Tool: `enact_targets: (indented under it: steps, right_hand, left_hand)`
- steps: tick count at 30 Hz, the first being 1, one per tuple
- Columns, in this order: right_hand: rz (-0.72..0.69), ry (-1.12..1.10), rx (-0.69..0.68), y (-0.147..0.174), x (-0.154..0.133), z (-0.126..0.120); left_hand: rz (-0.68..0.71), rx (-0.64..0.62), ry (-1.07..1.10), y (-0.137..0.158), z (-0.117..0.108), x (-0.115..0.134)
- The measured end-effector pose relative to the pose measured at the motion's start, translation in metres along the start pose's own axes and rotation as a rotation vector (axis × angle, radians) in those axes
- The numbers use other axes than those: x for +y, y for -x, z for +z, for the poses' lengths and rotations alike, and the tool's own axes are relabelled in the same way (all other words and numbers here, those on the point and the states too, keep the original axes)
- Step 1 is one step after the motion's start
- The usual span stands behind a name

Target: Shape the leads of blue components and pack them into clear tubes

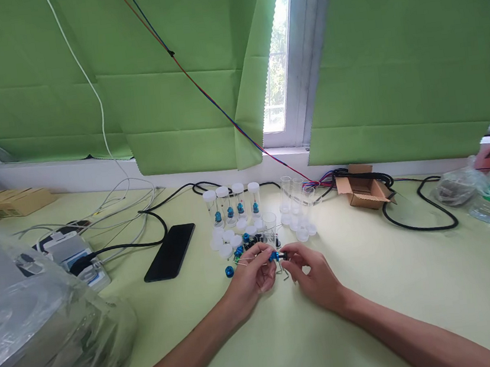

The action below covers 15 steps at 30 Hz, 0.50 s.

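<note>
Our left hand pinches a blue part; our right hand pinches what looks like its black end. We should keep both straight and still.

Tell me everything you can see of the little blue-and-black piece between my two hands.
The blue-and-black piece is small, with a bright blue, metallic-looking section and a dark one beside it. It lies roughly level, blue to the left, dark to the right. The grip of the left hand is on the blue part; fingers of the right hand are at the dark end, though whether they clamp it is unclear. A clear tube stands just beyond it. Finer detail is too small to tell.
</note>
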State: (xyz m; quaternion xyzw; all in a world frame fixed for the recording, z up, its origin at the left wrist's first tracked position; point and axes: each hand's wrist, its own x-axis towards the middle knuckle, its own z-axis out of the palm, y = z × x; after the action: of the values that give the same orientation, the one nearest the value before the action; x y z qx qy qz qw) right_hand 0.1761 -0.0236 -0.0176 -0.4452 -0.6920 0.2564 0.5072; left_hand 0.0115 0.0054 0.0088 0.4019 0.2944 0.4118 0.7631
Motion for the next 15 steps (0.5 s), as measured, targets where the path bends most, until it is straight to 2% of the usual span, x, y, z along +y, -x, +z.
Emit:
enact_targets:
  steps: [9, 15]
  right_hand:
    - [-0.004, -0.010, 0.017, 0.0000, 0.0011, 0.0000]
    - [-0.007, -0.031, 0.016, -0.0009, -0.0016, -0.0002]
  left_hand:
    - [-0.012, 0.018, -0.058, -0.0009, 0.0000, -0.0006]
    - [-0.066, 0.031, -0.079, 0.0002, 0.0010, 0.0006]
